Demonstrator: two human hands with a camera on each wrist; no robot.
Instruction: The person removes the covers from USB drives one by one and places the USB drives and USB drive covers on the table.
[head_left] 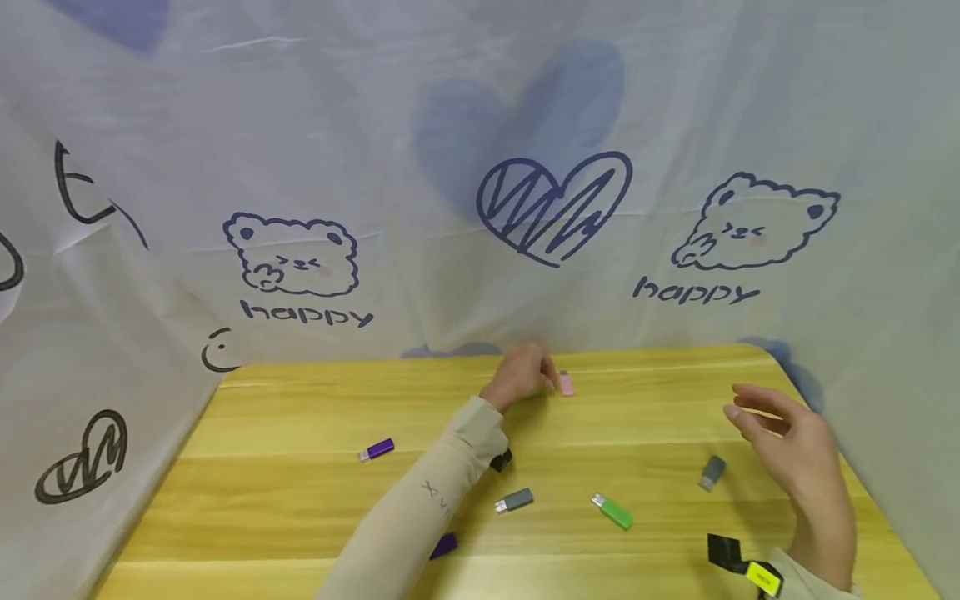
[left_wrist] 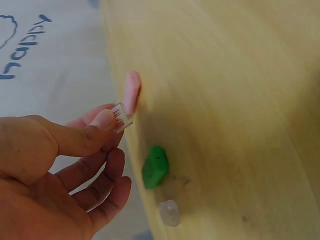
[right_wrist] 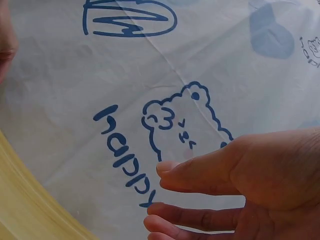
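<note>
My left hand (head_left: pixel 523 373) reaches to the far edge of the table. In the left wrist view its thumb and forefinger pinch a small clear plastic cap (left_wrist: pixel 122 118). Just beyond the fingertips lies a pink USB stick (left_wrist: pixel 132 90), its metal plug visible in the head view. A green USB stick (left_wrist: pixel 156 167) lies beside the curled lower fingers, with a second clear cap (left_wrist: pixel 170 213) close by it. My right hand (head_left: pixel 798 454) hovers above the table's right side, fingers loosely bent around nothing. Under it lies a grey USB stick (head_left: pixel 712 472).
Nearer on the wooden table (head_left: pixel 300 517) are a purple USB stick (head_left: pixel 377 450), another grey one (head_left: pixel 514 501) and another green one (head_left: pixel 612 511). The left sleeve partly covers a dark purple stick (head_left: pixel 444 547). A printed cloth (head_left: pixel 420 275) hangs behind the table.
</note>
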